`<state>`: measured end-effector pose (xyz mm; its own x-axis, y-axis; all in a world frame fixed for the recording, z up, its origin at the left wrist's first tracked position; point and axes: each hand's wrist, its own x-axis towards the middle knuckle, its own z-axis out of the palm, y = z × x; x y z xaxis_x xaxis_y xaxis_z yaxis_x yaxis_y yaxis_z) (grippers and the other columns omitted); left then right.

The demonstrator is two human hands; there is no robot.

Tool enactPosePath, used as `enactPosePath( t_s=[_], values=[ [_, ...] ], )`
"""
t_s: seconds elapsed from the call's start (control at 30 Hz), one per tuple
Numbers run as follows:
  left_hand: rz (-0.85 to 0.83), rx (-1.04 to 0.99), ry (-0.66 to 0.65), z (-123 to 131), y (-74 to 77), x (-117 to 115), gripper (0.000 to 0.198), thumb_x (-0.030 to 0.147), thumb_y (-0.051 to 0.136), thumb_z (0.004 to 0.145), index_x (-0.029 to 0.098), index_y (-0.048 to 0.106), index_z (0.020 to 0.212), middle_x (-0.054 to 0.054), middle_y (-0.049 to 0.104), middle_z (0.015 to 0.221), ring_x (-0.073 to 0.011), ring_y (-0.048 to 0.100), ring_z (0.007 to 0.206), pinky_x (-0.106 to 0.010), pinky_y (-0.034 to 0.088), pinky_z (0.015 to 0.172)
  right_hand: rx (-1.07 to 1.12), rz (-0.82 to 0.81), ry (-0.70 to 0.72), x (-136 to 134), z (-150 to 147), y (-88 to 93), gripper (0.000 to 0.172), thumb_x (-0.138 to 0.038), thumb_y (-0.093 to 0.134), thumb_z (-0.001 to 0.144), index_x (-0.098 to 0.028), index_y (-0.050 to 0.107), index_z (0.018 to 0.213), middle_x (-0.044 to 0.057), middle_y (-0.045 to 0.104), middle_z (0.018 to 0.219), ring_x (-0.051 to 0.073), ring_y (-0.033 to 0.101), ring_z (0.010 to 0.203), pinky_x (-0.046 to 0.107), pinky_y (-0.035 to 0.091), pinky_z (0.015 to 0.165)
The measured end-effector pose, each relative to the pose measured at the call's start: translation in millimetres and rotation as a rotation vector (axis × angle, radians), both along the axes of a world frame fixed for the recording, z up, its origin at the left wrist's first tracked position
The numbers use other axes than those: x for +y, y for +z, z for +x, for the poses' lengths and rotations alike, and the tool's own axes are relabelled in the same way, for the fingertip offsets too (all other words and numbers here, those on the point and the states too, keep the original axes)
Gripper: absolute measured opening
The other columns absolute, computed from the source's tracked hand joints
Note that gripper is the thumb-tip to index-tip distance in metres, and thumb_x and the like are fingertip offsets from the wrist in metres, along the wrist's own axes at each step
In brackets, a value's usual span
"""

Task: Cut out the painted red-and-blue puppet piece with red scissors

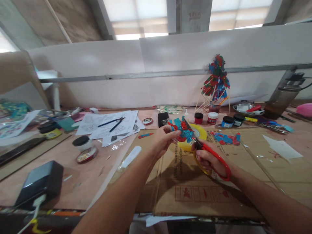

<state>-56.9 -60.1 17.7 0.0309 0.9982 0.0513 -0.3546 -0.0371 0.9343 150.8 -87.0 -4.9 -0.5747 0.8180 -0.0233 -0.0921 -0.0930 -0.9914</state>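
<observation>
My left hand point(163, 139) pinches a painted red and blue cut-out piece point(182, 130) above the flattened cardboard point(195, 191). My right hand point(207, 160) grips red-and-yellow-handled scissors point(216, 159), with their blades reaching up into the painted piece. A yellow tape roll point(198, 131) lies just behind the piece. Another red and blue painted piece point(225, 138) lies on the cardboard to the right.
Small paint jars point(213, 117) stand in a row at the back. A colourful puppet on sticks point(216, 81) leans on the white wall. Printed sheets with pencils point(109, 125) lie at the left, a black box point(40, 183) sits near the front left edge, and a bottle point(282, 97) stands at the right.
</observation>
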Motion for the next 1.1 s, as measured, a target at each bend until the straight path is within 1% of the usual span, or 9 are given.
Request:
enactPosePath(
  t_s=[0.17,0.27,0.37,0.43,0.5,0.6,0.77,0.93,1.1],
  values=[
    [-0.005,0.010,-0.055,3.3,-3.4,-0.4,0.033,0.032,0.094,0.053,0.015,0.070,0.066,-0.006,0.071,0.065,-0.0131,0.062,0.058,-0.024,0.043,0.055,0.034,-0.015,-0.033,-1.1,-2.3,-0.5,0.026,-0.042,0.067,0.081,-0.020,0.053,0.089,-0.009,0.040,0.060,0.006,0.025,0.045,0.018,0.022,0.041],
    [-0.013,0.024,-0.083,6.8,-4.8,-2.0,0.033,0.034,0.093,0.055,0.014,0.075,0.074,-0.008,0.074,0.072,-0.0164,0.065,0.063,-0.028,0.046,0.060,0.041,-0.018,-0.072,-1.1,-3.6,-4.0,0.025,-0.040,0.067,0.081,-0.021,0.052,0.088,-0.009,0.041,0.060,0.006,0.025,0.046,0.017,0.023,0.041],
    [-0.022,-0.003,-0.048,14.4,-5.9,-6.1,0.034,0.034,0.093,0.054,0.014,0.075,0.074,-0.008,0.074,0.074,-0.0165,0.065,0.063,-0.029,0.048,0.065,0.057,-0.023,-0.101,-1.1,-4.3,-8.3,0.024,-0.039,0.067,0.082,-0.021,0.053,0.091,-0.009,0.042,0.061,0.006,0.025,0.045,0.017,0.022,0.041],
    [-0.020,-0.044,-0.029,22.0,-7.6,-9.5,0.034,0.034,0.092,0.055,0.014,0.075,0.075,-0.008,0.075,0.076,-0.0170,0.066,0.066,-0.029,0.048,0.066,0.064,-0.016,-0.124,-1.1,-4.5,-10.9,0.023,-0.039,0.066,0.083,-0.021,0.052,0.088,-0.009,0.043,0.060,0.006,0.026,0.045,0.016,0.023,0.041],
    [-0.015,-0.082,-0.008,29.6,-10.4,-12.4,0.031,0.035,0.090,0.059,0.014,0.075,0.077,-0.008,0.075,0.078,-0.0165,0.066,0.068,-0.027,0.047,0.064,0.064,-0.006,-0.152,-1.0,-4.8,-13.0,0.024,-0.039,0.066,0.083,-0.022,0.050,0.085,-0.009,0.041,0.059,0.006,0.027,0.045,0.016,0.024,0.041],
    [0.000,-0.111,0.053,36.4,-14.9,-13.8,0.028,0.032,0.090,0.060,0.015,0.074,0.074,-0.006,0.074,0.077,-0.0144,0.064,0.067,-0.025,0.046,0.062,0.063,0.006,-0.181,-0.3,-5.3,-15.0,0.023,-0.038,0.066,0.084,-0.022,0.049,0.084,-0.009,0.041,0.059,0.006,0.028,0.045,0.016,0.025,0.041],
    [0.005,-0.092,0.042,34.1,-16.8,-11.1,0.026,0.031,0.089,0.061,0.015,0.075,0.076,-0.006,0.074,0.075,-0.0147,0.064,0.067,-0.025,0.046,0.063,0.058,0.032,-0.173,0.0,-5.1,-13.5,0.022,-0.038,0.066,0.084,-0.023,0.050,0.086,-0.009,0.043,0.058,0.007,0.028,0.043,0.017,0.026,0.039],
    [0.044,-0.067,0.045,29.1,-13.6,-8.9,0.025,0.029,0.088,0.060,0.016,0.075,0.076,-0.005,0.076,0.075,-0.0166,0.066,0.069,-0.028,0.050,0.070,0.052,0.031,-0.134,-1.8,-3.2,-8.0,0.022,-0.039,0.065,0.086,-0.023,0.051,0.088,-0.010,0.040,0.059,0.006,0.026,0.043,0.017,0.023,0.039],
    [0.071,-0.058,0.021,28.8,-11.2,-9.5,0.023,0.030,0.087,0.060,0.016,0.075,0.072,-0.006,0.075,0.073,-0.0184,0.068,0.070,-0.031,0.052,0.076,0.010,0.057,-0.131,-1.6,-2.1,-6.1,0.024,-0.041,0.065,0.087,-0.023,0.050,0.088,-0.010,0.039,0.058,0.006,0.026,0.043,0.017,0.024,0.039]
  ],
)
